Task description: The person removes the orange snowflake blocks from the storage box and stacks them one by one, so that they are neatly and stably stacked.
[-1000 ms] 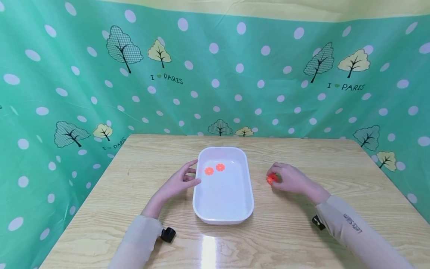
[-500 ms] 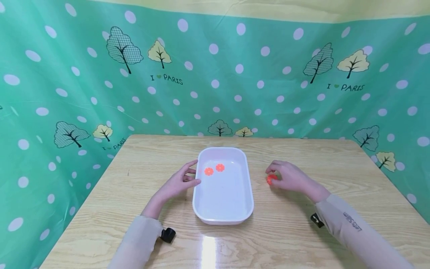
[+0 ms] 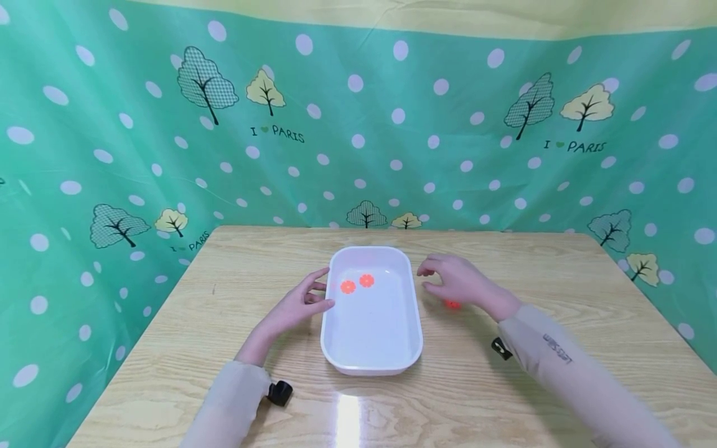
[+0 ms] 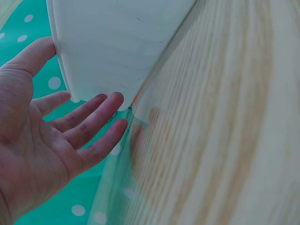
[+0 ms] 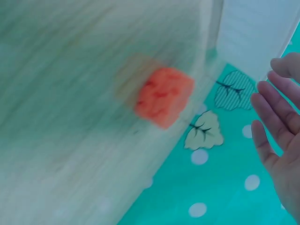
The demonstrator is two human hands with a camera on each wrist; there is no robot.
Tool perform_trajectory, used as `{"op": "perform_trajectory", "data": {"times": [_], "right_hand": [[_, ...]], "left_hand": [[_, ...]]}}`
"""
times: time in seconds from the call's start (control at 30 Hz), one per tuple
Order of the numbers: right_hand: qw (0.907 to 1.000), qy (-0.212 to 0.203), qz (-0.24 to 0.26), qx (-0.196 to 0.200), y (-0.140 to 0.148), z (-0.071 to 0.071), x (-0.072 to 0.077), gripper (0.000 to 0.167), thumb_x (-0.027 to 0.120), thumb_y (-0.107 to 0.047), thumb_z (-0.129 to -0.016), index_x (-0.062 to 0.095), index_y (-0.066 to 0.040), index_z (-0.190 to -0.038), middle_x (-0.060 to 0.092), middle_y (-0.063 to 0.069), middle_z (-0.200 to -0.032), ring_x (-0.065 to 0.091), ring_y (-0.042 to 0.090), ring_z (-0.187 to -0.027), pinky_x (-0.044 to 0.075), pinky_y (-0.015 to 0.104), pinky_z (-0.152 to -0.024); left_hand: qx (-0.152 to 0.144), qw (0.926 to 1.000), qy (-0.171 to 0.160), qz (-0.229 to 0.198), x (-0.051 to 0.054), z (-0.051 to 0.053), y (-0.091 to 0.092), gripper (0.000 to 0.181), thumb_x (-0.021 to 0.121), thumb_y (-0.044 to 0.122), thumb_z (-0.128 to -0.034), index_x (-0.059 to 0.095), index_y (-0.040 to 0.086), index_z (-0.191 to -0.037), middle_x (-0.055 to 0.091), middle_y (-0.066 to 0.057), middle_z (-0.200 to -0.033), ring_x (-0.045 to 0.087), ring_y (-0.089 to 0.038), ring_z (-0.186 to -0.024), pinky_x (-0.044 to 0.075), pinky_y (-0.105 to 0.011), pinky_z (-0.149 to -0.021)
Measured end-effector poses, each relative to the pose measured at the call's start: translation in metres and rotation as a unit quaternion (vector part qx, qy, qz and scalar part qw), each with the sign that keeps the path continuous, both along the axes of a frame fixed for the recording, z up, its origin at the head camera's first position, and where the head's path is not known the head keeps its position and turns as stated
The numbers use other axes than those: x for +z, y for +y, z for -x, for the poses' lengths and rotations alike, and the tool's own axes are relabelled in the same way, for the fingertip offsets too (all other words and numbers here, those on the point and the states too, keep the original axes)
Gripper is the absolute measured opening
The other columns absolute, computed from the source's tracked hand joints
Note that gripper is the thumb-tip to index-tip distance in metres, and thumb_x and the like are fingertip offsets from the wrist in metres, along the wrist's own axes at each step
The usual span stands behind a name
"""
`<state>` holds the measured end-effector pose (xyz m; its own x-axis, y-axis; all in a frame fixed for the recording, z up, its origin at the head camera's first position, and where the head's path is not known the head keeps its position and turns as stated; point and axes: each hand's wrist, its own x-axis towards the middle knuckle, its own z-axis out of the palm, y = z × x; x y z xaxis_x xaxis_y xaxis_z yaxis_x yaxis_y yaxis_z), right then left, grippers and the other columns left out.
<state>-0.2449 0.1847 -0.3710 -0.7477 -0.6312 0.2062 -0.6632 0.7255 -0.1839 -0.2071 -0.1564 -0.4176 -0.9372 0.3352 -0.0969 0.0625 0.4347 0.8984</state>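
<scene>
A white plastic basin (image 3: 372,348) stands in the middle of the wooden table, with two orange flower-shaped pieces (image 3: 348,287) lying at its far left inside. My left hand (image 3: 294,306) is at the basin's left side, its thumb and fingers spread and touching around the rim; in the left wrist view the palm (image 4: 42,140) faces the outer wall. My right hand (image 3: 456,281) hovers just right of the basin, fingers loosely bent, with nothing visible between them. An orange-red chunk with dark marks (image 5: 165,97) lies on the table beneath that hand, partly hidden in the head view.
A green polka-dot curtain (image 3: 358,124) with printed trees hangs behind the table (image 3: 252,261). Black wrist cameras (image 3: 280,393) hang at both sleeves. Light reflects off the table in front of the basin.
My right hand has let go of the orange-red chunk and moved left toward the basin, leaving the chunk on the table. My left hand and the basin stay in place.
</scene>
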Motion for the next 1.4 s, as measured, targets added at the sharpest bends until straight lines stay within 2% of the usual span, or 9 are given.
{"op": "perform_trajectory", "data": {"times": [0.23,0.3,0.47,0.53,0.83,1.0,1.13,1.27,1.4], "right_hand": [[0.9999,0.007,-0.006,0.01,-0.025,0.008,0.006,0.014,0.065,-0.021,-0.08,0.067,-0.015,-0.093,0.065,-0.003,-0.091,0.059,0.009,-0.082,0.051,0.028,-0.076],[0.9998,0.006,-0.012,0.012,-0.031,0.009,0.008,0.014,0.064,-0.021,-0.081,0.067,-0.015,-0.093,0.064,-0.004,-0.091,0.058,0.01,-0.082,0.05,0.027,-0.076],[0.999,0.013,-0.014,0.04,-0.045,0.015,0.006,0.012,0.064,-0.019,-0.08,0.068,-0.014,-0.091,0.063,-0.004,-0.088,0.057,0.012,-0.076,0.049,0.025,-0.071],[0.9985,0.015,-0.014,0.051,-0.049,0.018,0.003,0.012,0.064,-0.018,-0.08,0.068,-0.014,-0.089,0.062,-0.004,-0.087,0.057,0.012,-0.075,0.048,0.025,-0.069],[0.9972,-0.036,-0.048,0.044,-0.073,0.024,-0.005,0.02,0.065,-0.021,-0.081,0.066,-0.012,-0.099,0.062,-0.001,-0.096,0.057,0.012,-0.082,0.048,0.027,-0.075],[0.9953,-0.059,-0.068,0.035,-0.083,0.028,-0.011,0.025,0.065,-0.021,-0.081,0.066,-0.012,-0.104,0.061,-0.001,-0.103,0.056,0.014,-0.094,0.046,0.03,-0.085],[0.9932,-0.054,-0.093,0.043,-0.09,0.03,-0.017,0.028,0.065,-0.021,-0.08,0.066,-0.012,-0.106,0.062,0.001,-0.104,0.055,0.016,-0.099,0.043,0.031,-0.091],[0.991,-0.037,-0.115,0.057,-0.094,0.032,-0.021,0.029,0.065,-0.02,-0.078,0.065,-0.01,-0.106,0.062,0.002,-0.099,0.055,0.017,-0.091,0.043,0.031,-0.088],[0.9897,-0.039,-0.122,0.064,-0.096,0.033,-0.023,0.035,0.066,-0.021,-0.078,0.063,-0.008,-0.11,0.061,0.003,-0.1,0.055,0.018,-0.092,0.042,0.032,-0.09]], "left_hand": [[0.004,1.0,0.004,-0.001,0.0,-0.001,-0.001,0.074,0.066,0.037,-0.0814,0.025,0.027,-0.143,0.048,-0.011,-0.127,0.055,-0.023,-0.104,0.045,-0.041,-0.088],[-0.002,1.0,0.005,-0.002,0.008,-0.005,0.001,0.074,0.065,0.034,-0.0831,0.025,0.023,-0.144,0.047,-0.014,-0.128,0.054,-0.025,-0.104,0.046,-0.041,-0.088],[0.004,1.0,0.002,-0.001,0.008,-0.005,0.001,0.074,0.065,0.033,-0.083,0.024,0.024,-0.144,0.048,-0.013,-0.127,0.055,-0.024,-0.103,0.046,-0.041,-0.087],[0.007,1.0,0.0,-0.005,0.0,-0.001,0.0,0.075,0.066,0.035,-0.082,0.024,0.027,-0.143,0.047,-0.012,-0.128,0.055,-0.023,-0.103,0.046,-0.04,-0.086],[0.004,1.0,0.006,0.0,0.0,-0.002,0.0,0.074,0.066,0.037,-0.0818,0.025,0.027,-0.143,0.048,-0.012,-0.128,0.055,-0.024,-0.104,0.046,-0.041,-0.086],[0.013,0.9999,0.006,0.002,-0.001,-0.002,0.001,0.072,0.066,0.036,-0.0817,0.027,0.03,-0.142,0.049,-0.009,-0.126,0.056,-0.022,-0.103,0.046,-0.04,-0.087],[0.012,0.9999,0.005,-0.001,-0.001,-0.001,0.001,0.072,0.066,0.034,-0.0822,0.027,0.029,-0.142,0.049,-0.01,-0.126,0.056,-0.022,-0.103,0.046,-0.041,-0.087],[0.008,1.0,0.006,0.0,-0.002,-0.001,0.0,0.073,0.066,0.035,-0.0823,0.026,0.028,-0.143,0.049,-0.011,-0.127,0.055,-0.023,-0.104,0.046,-0.041,-0.087],[0.01,0.9999,0.007,0.002,-0.001,-0.001,0.0,0.072,0.066,0.034,-0.0828,0.026,0.029,-0.142,0.049,-0.01,-0.127,0.055,-0.023,-0.103,0.046,-0.041,-0.087]]}}
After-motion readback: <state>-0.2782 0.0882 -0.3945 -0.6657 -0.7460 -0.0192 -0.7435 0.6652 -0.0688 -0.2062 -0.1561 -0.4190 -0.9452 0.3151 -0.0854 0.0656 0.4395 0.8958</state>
